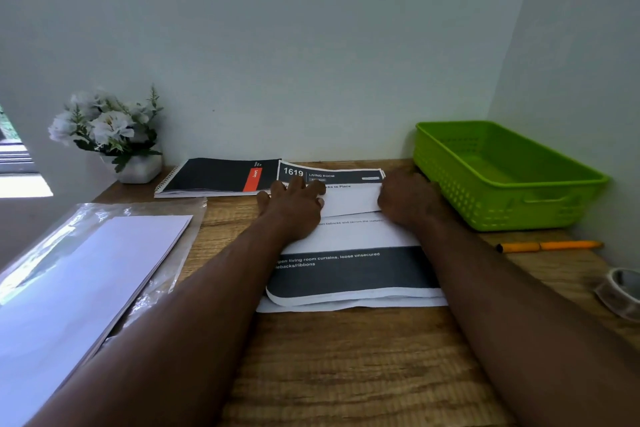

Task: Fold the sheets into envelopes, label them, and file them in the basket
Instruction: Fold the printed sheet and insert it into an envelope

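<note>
At your wooden tabletop (346,374), the filing job looks barely begun. The stack of blank sheets (86,288) lies in its clear plastic sleeve at your left, apparently untouched. The green basket (460,191) waits at the far right corner, and nothing can be seen filed in it. Between them, straight ahead of you, lies the printed sheet (349,270), headed "1619 Living Room", on top of at least one more sheet, with a white flap turned across its upper part. Your left hand (294,206) rests on that flap with fingers spread and nearly straight, pressing the paper down at its left side. Your right hand (403,199) lies on the flap's right edge; its fingers are turned away from you, so whether they press flat or pinch the paper cannot be told. Judging by this, you are on a first fold of a first envelope. Beyond the sheet, a black spiral notebook (214,177) sits near the potted flowers (110,135). The orange pen (550,246) for labelling lies unused in front of the basket, with the tape roll (621,288) near the right edge.
</note>
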Tool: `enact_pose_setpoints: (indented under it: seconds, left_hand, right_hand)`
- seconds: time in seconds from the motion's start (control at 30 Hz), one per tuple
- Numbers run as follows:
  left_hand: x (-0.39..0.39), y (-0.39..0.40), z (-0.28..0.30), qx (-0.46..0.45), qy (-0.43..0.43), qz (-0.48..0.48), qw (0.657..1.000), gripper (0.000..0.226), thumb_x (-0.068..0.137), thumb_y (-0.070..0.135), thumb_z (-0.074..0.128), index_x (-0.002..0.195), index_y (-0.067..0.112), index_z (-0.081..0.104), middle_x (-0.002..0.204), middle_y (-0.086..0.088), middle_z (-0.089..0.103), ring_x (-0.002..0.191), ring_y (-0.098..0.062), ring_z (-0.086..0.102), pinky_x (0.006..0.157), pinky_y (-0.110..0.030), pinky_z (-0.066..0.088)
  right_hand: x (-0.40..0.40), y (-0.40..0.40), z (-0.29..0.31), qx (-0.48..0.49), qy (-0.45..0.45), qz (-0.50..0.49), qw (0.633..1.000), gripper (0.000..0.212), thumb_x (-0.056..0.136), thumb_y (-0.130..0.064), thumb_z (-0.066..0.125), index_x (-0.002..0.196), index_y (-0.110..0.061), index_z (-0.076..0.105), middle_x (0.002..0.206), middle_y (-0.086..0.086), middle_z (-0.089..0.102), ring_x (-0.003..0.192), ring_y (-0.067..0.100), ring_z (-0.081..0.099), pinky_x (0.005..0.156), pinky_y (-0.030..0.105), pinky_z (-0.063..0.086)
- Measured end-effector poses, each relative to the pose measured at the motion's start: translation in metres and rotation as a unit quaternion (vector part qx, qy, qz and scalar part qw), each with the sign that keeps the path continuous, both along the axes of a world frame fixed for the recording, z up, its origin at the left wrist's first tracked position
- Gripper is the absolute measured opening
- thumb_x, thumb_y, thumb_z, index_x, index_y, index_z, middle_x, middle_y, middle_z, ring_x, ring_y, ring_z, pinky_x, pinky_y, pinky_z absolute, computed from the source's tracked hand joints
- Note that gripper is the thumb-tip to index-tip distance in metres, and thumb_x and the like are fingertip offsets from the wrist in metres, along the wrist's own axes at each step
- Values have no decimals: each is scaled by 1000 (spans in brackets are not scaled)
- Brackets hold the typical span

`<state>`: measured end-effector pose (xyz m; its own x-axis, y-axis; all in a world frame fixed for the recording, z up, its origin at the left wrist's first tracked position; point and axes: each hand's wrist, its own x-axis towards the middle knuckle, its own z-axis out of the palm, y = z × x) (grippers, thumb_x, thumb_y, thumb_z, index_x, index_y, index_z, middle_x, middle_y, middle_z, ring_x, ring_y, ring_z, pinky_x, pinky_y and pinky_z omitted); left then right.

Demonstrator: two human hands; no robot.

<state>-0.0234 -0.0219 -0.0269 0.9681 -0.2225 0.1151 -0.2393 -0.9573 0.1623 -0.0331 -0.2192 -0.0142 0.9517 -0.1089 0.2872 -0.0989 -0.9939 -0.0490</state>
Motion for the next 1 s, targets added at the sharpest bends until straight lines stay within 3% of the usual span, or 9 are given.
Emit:
enact_pose_setpoints:
  seconds: [0.1,0.17,0.23,0.3,0.57,0.7,0.83,1.0]
  left_hand:
    - [1,-2,3,19,20,-1,1000,37,101,40,25,137,46,30,149,-2,27,136,-39,23,105,-60,18]
    - [3,-2,5,21,30,0,999,39,100,38,25,137,48,30,150,-2,25,137,-41,20,105,-62,17]
    - [4,-2,7,22,31,-1,999,40,98,36,27,136,49,31,150,-3,27,136,-41,21,104,-62,17]
    - [3,-4,8,30,23,-3,999,41,98,35,29,137,47,33,149,-3,28,136,-40,23,103,-63,19]
    - [0,-8,8,55,-32,-8,998,38,100,33,33,136,36,44,141,-3,41,131,-31,38,104,-51,31]
    - [-3,5,9,75,-71,41,994,35,97,22,38,129,19,49,135,-6,49,122,-31,48,98,-46,39]
    - [-12,32,20,74,-56,94,991,32,90,15,46,120,12,57,123,-9,59,112,-30,58,90,-39,45]
    - [-6,37,20,19,-125,74,989,31,94,27,46,122,16,55,126,-8,55,118,-31,50,95,-42,40]
  right_hand:
    - [1,17,1,-70,-72,19,995,28,87,-16,42,107,-12,62,114,7,56,106,33,53,88,41,40]
    - [5,28,-4,-65,-94,114,987,28,92,-18,40,109,-12,60,115,8,58,107,33,54,87,41,40]
    - [10,38,-11,25,-17,211,977,31,96,-17,37,116,-8,60,122,11,59,116,33,52,94,39,40]
    - [11,41,-13,70,62,243,966,36,99,-16,36,127,-4,55,134,14,53,125,30,47,103,35,34]
    - [9,40,-10,97,88,234,963,37,102,-17,36,132,-4,52,145,11,45,134,27,40,105,28,24]
    - [12,37,-12,114,92,234,961,40,102,-20,37,138,-7,46,150,8,39,139,24,34,108,25,21]
    - [14,34,-13,128,95,236,958,42,102,-24,37,142,-11,43,153,4,34,142,18,28,109,20,18]
    - [10,29,-11,165,94,251,949,49,97,-36,49,140,-13,45,150,2,40,138,17,35,109,23,24]
